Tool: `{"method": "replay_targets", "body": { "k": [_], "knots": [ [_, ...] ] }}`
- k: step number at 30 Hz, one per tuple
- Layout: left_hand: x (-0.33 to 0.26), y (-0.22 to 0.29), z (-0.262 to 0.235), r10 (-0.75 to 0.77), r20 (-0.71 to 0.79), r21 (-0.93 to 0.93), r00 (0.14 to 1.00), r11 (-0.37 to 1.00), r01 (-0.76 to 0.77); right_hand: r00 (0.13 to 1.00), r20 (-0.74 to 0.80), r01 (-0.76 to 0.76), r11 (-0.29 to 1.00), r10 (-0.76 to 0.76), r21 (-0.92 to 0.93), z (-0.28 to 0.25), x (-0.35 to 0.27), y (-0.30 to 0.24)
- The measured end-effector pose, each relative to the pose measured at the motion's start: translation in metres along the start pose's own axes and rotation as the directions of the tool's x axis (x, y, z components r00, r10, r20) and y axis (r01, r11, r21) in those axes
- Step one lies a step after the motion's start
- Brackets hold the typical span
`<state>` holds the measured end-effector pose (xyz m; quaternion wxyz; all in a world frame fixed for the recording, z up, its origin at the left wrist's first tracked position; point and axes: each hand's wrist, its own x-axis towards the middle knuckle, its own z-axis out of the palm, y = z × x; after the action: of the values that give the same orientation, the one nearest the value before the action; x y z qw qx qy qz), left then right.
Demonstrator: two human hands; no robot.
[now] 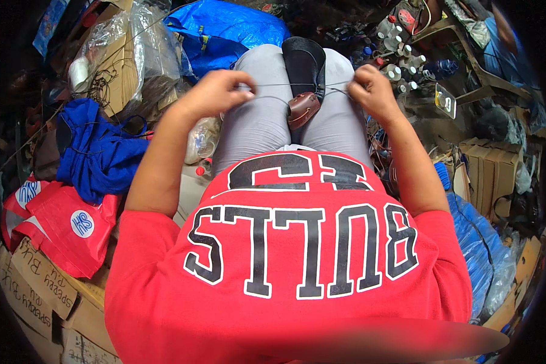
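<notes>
Between my knees stands a shoe, its black sole (302,57) facing up and a brown leather part (303,110) at the end nearest me. A thin dark cord (276,85) runs across the shoe from hand to hand, and another strand reaches the brown leather. My left hand (229,90), slightly blurred over the left thigh, has bent fingers closed on the cord. Over the right knee, my right hand (371,91) is closed with the cord pinched in its fingers. Both hands are apart from the shoe.
A blue bag (227,33) lies beyond my knees. Several small bottles (400,60) stand far right. Blue cloth (100,151), a red bag (73,227) and cardboard boxes (42,279) crowd the left. Stacked cardboard (491,173) and blue plastic (476,249) lie right.
</notes>
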<state>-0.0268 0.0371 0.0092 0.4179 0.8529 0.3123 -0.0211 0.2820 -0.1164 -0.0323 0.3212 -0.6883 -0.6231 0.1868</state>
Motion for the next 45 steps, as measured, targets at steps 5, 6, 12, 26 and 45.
{"method": "replay_targets", "body": {
  "k": [5, 6, 12, 26, 45],
  "knots": [
    [0.022, -0.025, -0.022, -0.138, -0.185, -0.370, 0.973, 0.927, 0.061, 0.754, 0.061, -0.085, 0.005, 0.653, 0.996, 0.007, 0.021, 0.039],
    [0.028, -0.005, -0.011, -0.144, -0.215, -0.740, 0.966, 0.669, -0.065, 0.777, 0.177, -0.045, -0.228, 0.603, 0.973, 0.009, 0.022, 0.034],
    [0.060, -0.066, 0.016, 0.303, -0.131, -0.921, 0.944, -0.389, -0.003, 0.746, 0.413, -0.271, -0.328, 0.522, 0.905, -0.003, 0.001, 0.035],
    [-0.006, 0.000, 0.013, 0.284, -0.578, 0.222, 0.765, 0.957, -0.187, 0.979, 0.144, -0.158, 0.983, 0.143, 0.095, -0.055, 0.011, 0.043],
    [0.020, 0.045, 0.087, 0.428, -0.187, 0.319, 0.884, 0.878, -0.358, 0.893, 0.326, -0.395, 0.887, 0.310, 0.239, 0.005, 0.037, -0.025]
  ]
}}
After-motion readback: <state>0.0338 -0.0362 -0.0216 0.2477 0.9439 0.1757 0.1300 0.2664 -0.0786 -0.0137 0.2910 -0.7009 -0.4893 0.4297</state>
